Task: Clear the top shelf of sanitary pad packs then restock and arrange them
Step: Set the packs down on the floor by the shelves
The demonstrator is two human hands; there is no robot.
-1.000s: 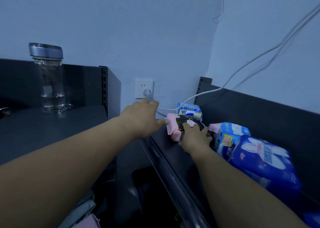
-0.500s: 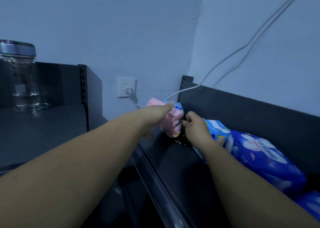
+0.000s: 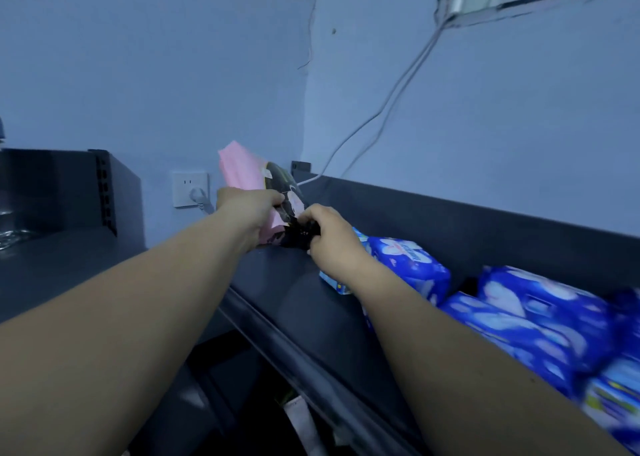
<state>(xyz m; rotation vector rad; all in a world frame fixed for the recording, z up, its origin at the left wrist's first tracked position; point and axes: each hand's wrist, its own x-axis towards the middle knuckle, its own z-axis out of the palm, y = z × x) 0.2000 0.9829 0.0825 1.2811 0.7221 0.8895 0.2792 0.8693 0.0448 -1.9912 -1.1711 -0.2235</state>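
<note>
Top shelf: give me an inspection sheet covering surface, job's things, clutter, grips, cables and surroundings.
Surface: dark shelf with a raised back panel.
Job's things: pink pack held tilted at the left end; blue packs lying along the right.
Clutter: nothing seen on this shelf.
Grips: left hand holds the pink pack; right hand pinches its dark lower end.
Cables: white cables run down the wall to behind the shelf; a plug sits in the socket.
Surroundings: blue walls; second shelf to the left, with a glass jar at the frame edge.
</note>
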